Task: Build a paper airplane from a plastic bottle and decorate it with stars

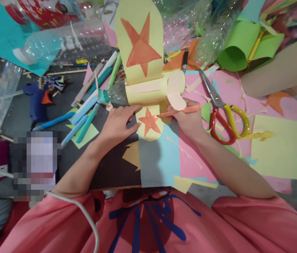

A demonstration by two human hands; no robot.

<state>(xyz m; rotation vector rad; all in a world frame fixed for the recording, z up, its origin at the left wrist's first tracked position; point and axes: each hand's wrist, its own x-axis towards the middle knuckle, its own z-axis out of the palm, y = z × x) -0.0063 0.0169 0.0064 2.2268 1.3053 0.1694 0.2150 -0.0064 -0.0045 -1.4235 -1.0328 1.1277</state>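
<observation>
A toy plane made of a plastic bottle (115, 95) wrapped in yellow paper lies in front of me. Its far yellow wing (140, 42) carries a big orange star. Its near wing (150, 124) has a smaller orange star. My left hand (118, 123) lies flat with fingers stretched out, pressing down beside the near wing. My right hand (187, 119) is closed on an orange marker (182, 110), whose tip touches the small star.
Red and yellow scissors (222, 112) lie right of my right hand. Several blue and green markers (87, 112) lie to the left, by a blue glue gun (36, 102). Empty clear bottles (59, 45), rolled green paper (240, 49) and coloured paper scraps cover the floor.
</observation>
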